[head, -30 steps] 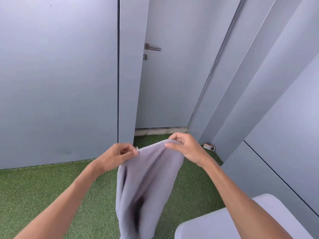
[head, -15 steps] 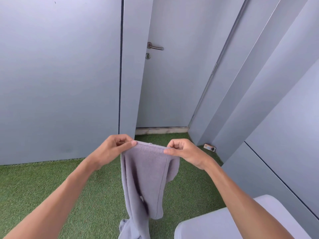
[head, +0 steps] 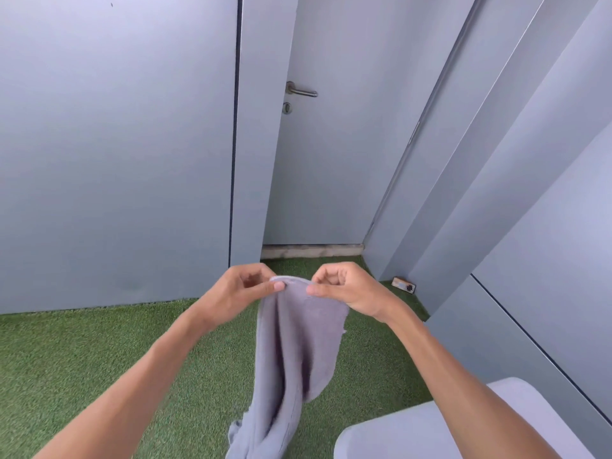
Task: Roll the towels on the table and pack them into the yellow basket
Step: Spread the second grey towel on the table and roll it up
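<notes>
A pale lilac-grey towel hangs in the air in front of me, its folds drooping down past the bottom of the view. My left hand pinches its top edge between thumb and fingers. My right hand pinches the same edge a short way to the right, so the two hands are nearly touching. The corner of the white table shows at the lower right, under my right forearm. No yellow basket is in view.
Green artificial turf covers the floor. Grey wall panels stand ahead and to the right, with a grey door and its metal handle between them. A small device lies on the turf by the right wall.
My hands have drawn closer together along the towel's top edge, bunching it into narrower folds. The towel hangs lower and its right flap has dropped.
</notes>
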A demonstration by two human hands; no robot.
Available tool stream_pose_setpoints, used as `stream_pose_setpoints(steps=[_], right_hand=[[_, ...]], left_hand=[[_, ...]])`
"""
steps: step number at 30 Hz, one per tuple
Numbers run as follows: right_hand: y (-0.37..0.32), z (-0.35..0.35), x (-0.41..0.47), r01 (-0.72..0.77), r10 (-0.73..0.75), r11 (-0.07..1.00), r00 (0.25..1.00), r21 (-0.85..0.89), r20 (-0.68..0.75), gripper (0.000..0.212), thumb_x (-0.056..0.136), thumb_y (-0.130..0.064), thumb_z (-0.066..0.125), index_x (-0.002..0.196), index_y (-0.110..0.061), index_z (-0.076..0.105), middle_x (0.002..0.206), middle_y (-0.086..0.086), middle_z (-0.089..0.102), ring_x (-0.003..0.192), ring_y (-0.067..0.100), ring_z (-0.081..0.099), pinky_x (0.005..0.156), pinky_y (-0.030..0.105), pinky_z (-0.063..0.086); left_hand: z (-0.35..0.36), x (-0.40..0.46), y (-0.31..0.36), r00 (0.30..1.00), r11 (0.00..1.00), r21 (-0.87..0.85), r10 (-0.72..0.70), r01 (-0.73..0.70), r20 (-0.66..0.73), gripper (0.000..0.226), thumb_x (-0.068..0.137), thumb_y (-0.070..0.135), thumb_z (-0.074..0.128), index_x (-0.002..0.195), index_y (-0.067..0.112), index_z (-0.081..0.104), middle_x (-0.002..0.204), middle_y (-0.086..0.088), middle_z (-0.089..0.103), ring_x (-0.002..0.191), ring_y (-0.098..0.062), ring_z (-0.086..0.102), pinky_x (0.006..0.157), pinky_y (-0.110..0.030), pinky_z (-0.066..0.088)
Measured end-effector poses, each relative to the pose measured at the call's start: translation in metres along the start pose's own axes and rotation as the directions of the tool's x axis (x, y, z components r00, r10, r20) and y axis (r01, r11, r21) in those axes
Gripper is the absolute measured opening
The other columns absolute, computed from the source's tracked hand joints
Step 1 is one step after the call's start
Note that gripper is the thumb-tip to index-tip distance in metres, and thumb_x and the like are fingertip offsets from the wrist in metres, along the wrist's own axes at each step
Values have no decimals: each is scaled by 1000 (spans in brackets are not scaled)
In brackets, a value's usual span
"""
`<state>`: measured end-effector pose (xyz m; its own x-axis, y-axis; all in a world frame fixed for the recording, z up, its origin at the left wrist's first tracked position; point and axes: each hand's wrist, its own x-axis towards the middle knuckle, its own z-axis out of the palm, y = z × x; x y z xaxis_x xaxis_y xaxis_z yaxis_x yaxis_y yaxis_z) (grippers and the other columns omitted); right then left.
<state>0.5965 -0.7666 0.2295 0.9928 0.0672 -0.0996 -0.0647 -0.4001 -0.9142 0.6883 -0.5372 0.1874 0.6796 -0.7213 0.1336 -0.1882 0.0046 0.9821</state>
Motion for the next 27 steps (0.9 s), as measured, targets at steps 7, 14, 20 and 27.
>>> stream_pose_setpoints(steps=[7, 14, 20, 27], right_hand=[[22, -1, -17, -19, 15, 973, 1000, -230, -19, 26, 96, -40, 53, 95, -14, 58, 85, -5, 59, 81, 7, 55, 85, 29, 45], [-1, 32, -1, 124, -158, 952, 982, -279, -103, 21, 99, -41, 47, 90, -22, 48, 55, -5, 40, 48, 18, 25, 47, 27, 23], [2, 27, -3, 112, -132, 981, 984, -161, -121, 27, 91, -46, 60, 87, -19, 60, 57, 12, 46, 45, 18, 21, 45, 29, 16], [38, 28, -17, -57, 55, 998, 996, -27, -69, 32, 88, -35, 68, 98, -5, 66, 89, 9, 66, 75, 17, 56, 71, 39, 47]], left_hand=[[-22, -11, -5, 994, 996, 2, -90, 90, 69, 33, 85, 40, 70, 89, 8, 66, 82, -3, 60, 79, -16, 52, 76, -28, 40], [17, 7, -5, 993, 983, 181, -29, 8, 113, 28, 80, 43, 72, 96, 21, 68, 77, -3, 60, 74, -20, 55, 78, -38, 48], [25, 12, -5, 990, 988, 155, -26, 5, 136, 19, 87, 36, 68, 84, 17, 64, 76, 3, 62, 69, -17, 54, 67, -32, 45], [10, 8, 7, 1000, 997, 80, 16, -15, -18, 25, 94, 30, 58, 88, 6, 62, 80, -4, 64, 75, -11, 58, 71, -26, 46]])
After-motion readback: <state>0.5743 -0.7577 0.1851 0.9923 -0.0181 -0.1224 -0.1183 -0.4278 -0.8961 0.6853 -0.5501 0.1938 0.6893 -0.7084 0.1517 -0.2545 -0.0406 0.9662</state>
